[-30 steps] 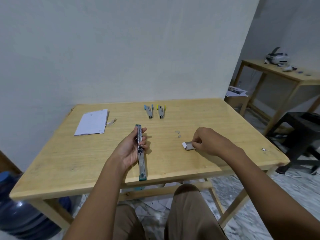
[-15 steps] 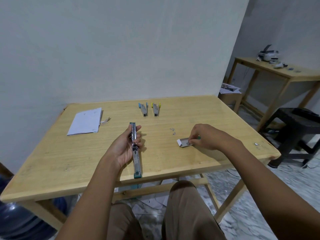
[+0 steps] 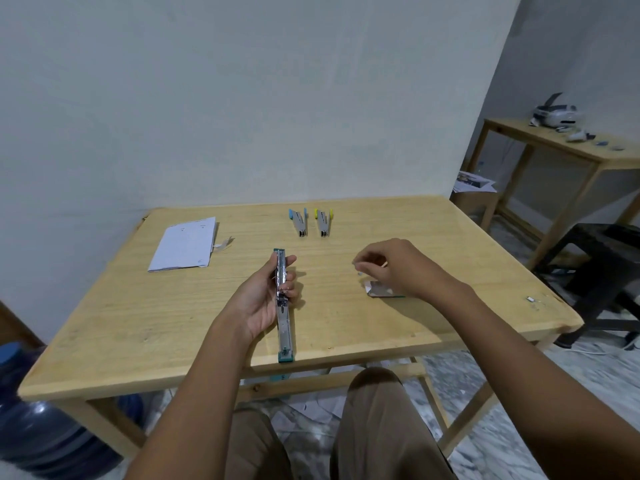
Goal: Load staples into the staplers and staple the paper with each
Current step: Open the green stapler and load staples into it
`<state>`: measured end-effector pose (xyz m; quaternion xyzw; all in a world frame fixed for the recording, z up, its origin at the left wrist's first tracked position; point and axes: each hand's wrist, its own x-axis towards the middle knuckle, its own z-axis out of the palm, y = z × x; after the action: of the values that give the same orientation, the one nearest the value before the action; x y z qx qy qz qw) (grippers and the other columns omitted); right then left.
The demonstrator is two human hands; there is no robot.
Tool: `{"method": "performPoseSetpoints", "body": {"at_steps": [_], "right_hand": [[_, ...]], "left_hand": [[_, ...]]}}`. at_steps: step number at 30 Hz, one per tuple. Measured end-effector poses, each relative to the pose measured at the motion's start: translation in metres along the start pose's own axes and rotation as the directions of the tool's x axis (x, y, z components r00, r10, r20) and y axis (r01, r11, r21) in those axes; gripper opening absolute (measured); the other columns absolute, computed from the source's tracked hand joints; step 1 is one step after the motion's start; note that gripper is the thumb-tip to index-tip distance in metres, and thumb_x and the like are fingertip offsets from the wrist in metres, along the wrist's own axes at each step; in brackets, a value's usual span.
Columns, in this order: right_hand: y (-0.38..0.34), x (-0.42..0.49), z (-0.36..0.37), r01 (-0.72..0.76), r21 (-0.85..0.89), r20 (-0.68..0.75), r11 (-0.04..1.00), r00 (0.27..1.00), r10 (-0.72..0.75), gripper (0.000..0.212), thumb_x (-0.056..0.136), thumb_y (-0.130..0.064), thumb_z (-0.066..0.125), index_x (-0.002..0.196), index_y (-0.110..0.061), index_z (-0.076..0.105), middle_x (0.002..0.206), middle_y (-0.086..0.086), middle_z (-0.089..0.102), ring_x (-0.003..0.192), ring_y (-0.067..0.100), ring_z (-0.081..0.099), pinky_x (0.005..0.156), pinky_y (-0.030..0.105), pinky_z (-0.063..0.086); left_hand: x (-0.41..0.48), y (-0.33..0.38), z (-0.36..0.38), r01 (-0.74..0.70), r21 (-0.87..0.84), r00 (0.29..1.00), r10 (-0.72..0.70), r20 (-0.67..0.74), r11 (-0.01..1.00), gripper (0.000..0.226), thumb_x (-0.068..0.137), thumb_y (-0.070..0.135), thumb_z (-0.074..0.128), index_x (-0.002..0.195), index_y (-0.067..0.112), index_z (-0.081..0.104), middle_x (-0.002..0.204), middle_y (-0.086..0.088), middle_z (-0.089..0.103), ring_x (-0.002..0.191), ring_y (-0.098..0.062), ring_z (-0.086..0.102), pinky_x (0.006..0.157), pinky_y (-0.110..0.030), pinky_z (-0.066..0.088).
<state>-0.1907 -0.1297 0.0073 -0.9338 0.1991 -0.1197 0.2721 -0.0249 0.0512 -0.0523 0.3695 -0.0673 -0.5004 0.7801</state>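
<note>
My left hand [image 3: 268, 296] grips a teal stapler [image 3: 284, 320] that lies unfolded flat on the wooden table [image 3: 138, 327], its metal channel facing up. My right hand [image 3: 391, 268] is raised a little above the small staple box [image 3: 379, 292], fingertips pinched together on something small and pale, likely a strip of staples. A blue stapler [image 3: 298, 221] and a yellow stapler [image 3: 323, 221] lie side by side at the back of the table. A stack of white paper [image 3: 185, 243] lies at the back left.
A few loose staples [image 3: 530, 299] lie near the table's right edge. A blue water jug [image 3: 31, 424] stands on the floor at left. A black stool [image 3: 602, 271] and a second wooden table [image 3: 554, 147] are at right. My knees are under the table's front edge.
My right hand has lifted off the staple box and moved up with its fingertips pinched. My left hand keeps its grip on the teal stapler.
</note>
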Motion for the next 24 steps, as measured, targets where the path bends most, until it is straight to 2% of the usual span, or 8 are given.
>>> {"method": "performPoseSetpoints", "body": {"at_steps": [3,6,10,13,17,20,24], "right_hand": [[-0.026,0.009,0.018,0.093,0.132,-0.01,0.987,0.996,-0.092,0.017,0.094,-0.025,0.065,0.11,-0.024,0.071,0.091,-0.011,0.067,0.08,-0.003,0.059,0.068,0.006,0.043],[-0.043,0.02,0.038,0.124,0.223,-0.042,0.967,0.992,-0.117,0.015,0.092,-0.025,0.068,0.105,-0.022,0.073,0.09,-0.009,0.07,0.079,-0.005,0.059,0.067,0.003,0.042],[-0.058,0.033,0.059,0.165,0.366,-0.081,0.916,0.986,-0.146,0.011,0.089,-0.019,0.072,0.099,-0.018,0.075,0.086,-0.008,0.073,0.076,-0.003,0.063,0.073,0.01,0.048],[-0.059,0.036,0.069,0.138,0.451,-0.092,0.882,0.99,-0.108,0.011,0.087,-0.017,0.074,0.097,-0.019,0.077,0.089,-0.007,0.076,0.085,0.004,0.07,0.085,0.025,0.056],[-0.053,0.036,0.077,0.141,0.293,-0.154,0.946,0.983,-0.099,0.011,0.084,-0.033,0.075,0.095,-0.032,0.076,0.087,-0.015,0.075,0.087,-0.002,0.068,0.087,0.037,0.055],[-0.056,0.03,0.075,0.155,0.24,-0.192,0.958,0.975,-0.11,0.01,0.085,-0.036,0.074,0.094,-0.038,0.076,0.086,-0.02,0.074,0.087,-0.001,0.067,0.083,0.032,0.054],[-0.06,0.026,0.078,0.2,0.177,-0.213,0.964,0.964,-0.161,0.01,0.084,-0.037,0.074,0.094,-0.039,0.077,0.091,-0.016,0.074,0.088,0.004,0.065,0.077,0.028,0.048]], "left_hand": [[-0.001,0.001,-0.001,0.006,0.027,1.0,-0.006,0.005,1.0,0.035,0.1,0.035,0.049,0.119,0.005,0.057,0.07,-0.004,0.05,0.048,-0.008,0.045,0.043,-0.018,0.045],[0.0,-0.001,-0.001,0.014,0.084,1.0,-0.014,0.001,0.996,0.037,0.1,0.038,0.049,0.118,0.007,0.058,0.071,-0.003,0.05,0.048,-0.007,0.046,0.039,-0.017,0.042],[0.0,0.0,-0.001,0.033,0.053,0.999,-0.035,0.035,0.998,0.032,0.1,0.038,0.05,0.107,0.008,0.06,0.07,-0.004,0.05,0.047,-0.007,0.046,0.037,-0.016,0.039],[-0.001,0.0,0.0,0.048,0.021,0.998,-0.049,0.05,0.999,0.031,0.1,0.038,0.051,0.1,0.008,0.058,0.068,-0.005,0.05,0.048,-0.008,0.046,0.037,-0.016,0.035],[0.001,0.0,0.0,-0.003,0.064,1.0,0.003,-0.007,0.998,0.032,0.1,0.037,0.05,0.102,0.008,0.063,0.069,-0.003,0.048,0.048,-0.007,0.044,0.036,-0.015,0.032],[0.001,0.0,0.0,-0.014,0.093,0.999,0.018,-0.044,0.996,0.031,0.099,0.038,0.052,0.097,0.008,0.061,0.07,-0.003,0.048,0.05,-0.007,0.044,0.037,-0.016,0.033],[0.0,0.0,0.001,-0.014,0.082,0.998,0.019,-0.064,0.997,0.033,0.099,0.037,0.052,0.107,0.006,0.062,0.068,-0.003,0.05,0.048,-0.007,0.046,0.035,-0.016,0.034]]}}
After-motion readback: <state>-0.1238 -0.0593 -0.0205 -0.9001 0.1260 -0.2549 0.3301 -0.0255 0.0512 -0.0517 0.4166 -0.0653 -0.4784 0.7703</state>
